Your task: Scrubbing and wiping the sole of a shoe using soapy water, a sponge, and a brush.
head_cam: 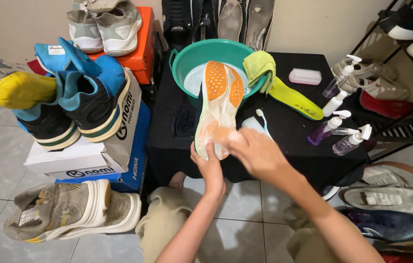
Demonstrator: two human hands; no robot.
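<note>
My left hand (208,167) grips the heel end of a running shoe (218,104), sole up, white and orange, tilted over the edge of a teal basin (182,63) with soapy water. My right hand (254,152) presses on the heel part of the sole, fingers curled; what it holds is hidden. A white brush with a teal handle (260,122) lies on the black table (289,129) just beyond that hand. A yellow-green cloth (259,65) hangs on the basin's rim, and a yellow-green insole (294,99) lies beside it.
Several pump bottles (341,127) stand at the table's right, a pink soap bar (305,76) behind. Shoe boxes (118,141) with blue, grey and tan shoes stack at left. A shoe rack (401,68) and several shoes on the floor crowd the right.
</note>
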